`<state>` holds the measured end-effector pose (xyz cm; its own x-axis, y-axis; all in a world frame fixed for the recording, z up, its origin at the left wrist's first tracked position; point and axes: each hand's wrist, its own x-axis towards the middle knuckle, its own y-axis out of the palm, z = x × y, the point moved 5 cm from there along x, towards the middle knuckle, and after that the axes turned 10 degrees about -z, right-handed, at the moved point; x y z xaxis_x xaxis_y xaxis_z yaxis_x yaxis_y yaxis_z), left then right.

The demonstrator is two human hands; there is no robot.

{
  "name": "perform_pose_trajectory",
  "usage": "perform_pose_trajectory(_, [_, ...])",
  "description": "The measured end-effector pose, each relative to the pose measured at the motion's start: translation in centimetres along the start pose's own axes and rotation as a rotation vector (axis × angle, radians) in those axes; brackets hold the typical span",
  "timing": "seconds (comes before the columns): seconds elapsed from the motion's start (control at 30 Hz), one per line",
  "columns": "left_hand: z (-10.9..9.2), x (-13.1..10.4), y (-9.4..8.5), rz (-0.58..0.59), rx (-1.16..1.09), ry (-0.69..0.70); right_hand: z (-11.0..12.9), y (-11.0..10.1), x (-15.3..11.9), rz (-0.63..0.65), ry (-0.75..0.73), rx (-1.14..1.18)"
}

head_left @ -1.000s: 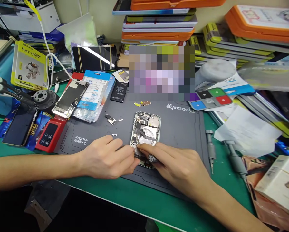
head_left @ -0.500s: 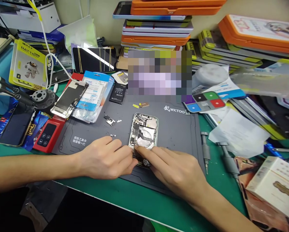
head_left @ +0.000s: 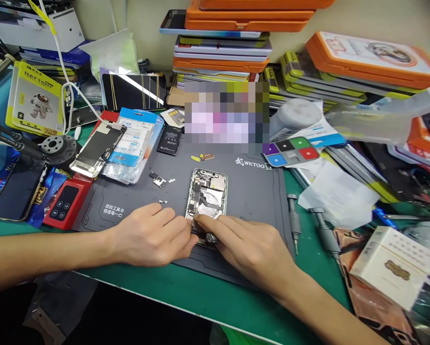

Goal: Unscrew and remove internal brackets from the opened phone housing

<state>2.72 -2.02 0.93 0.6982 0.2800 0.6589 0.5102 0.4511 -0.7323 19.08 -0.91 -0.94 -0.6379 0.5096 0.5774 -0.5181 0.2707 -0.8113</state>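
An opened smartphone (head_left: pixel 215 184) lies on the dark grey mat (head_left: pixel 250 191), its inner boards and a round silvery patch exposed. At its lower left edge, my left hand (head_left: pixel 153 235) is closed, fingers curled and fingertips on the phone. My right hand (head_left: pixel 254 244) bends over the lower end, its index fingertip pressed inside near the left fingertips. A dark tool (head_left: pixel 211 238) with a round end cap shows under the right fingers; the rest of it is hidden. Small loose parts (head_left: pixel 157 179) lie left of the phone, and yellow and brown scraps (head_left: pixel 203 157) behind it.
A detached screen (head_left: pixel 98 148) leans on a red device (head_left: pixel 66 203) at left. Two screwdrivers (head_left: pixel 294 218) lie right of the mat, near a white box (head_left: pixel 390 266). Stacked orange cases (head_left: pixel 247 19) stand behind. A black battery (head_left: pixel 169 142) rests at the mat's back.
The whole scene has shifted slightly left in view as the head turned. Both hands keep nearly the same places on the phone.
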Motion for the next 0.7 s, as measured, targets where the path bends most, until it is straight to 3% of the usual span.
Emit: perform_pose_trajectory(0.7, [0.03, 0.2, 0.11, 0.001, 0.005, -0.009, 0.55, -0.43, 0.39, 0.001, -0.022, -0.023])
